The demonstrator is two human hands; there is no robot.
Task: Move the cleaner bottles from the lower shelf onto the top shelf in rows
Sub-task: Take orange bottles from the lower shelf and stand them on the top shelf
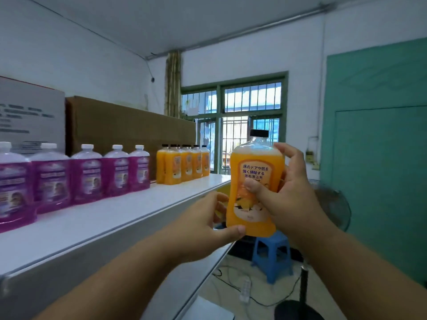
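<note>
Leftmost purple bottle [10, 183] cut by the frame edge; grey carton [30, 112] print blurred (unreadable); orange bottle [254, 188] label partly covered by thumb.

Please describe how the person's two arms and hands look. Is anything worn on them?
Both forearms are bare as far as the picture shows, with no sleeves in view. The left hand and right hand wear no gloves, and I see no rings, watch or bracelet. The fingernails are short and unpainted.

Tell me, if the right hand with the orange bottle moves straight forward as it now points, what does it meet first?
Probably nothing near: the right hand holds the orange bottle beyond the shelf end, facing the barred window. Depth is unclear.
</note>
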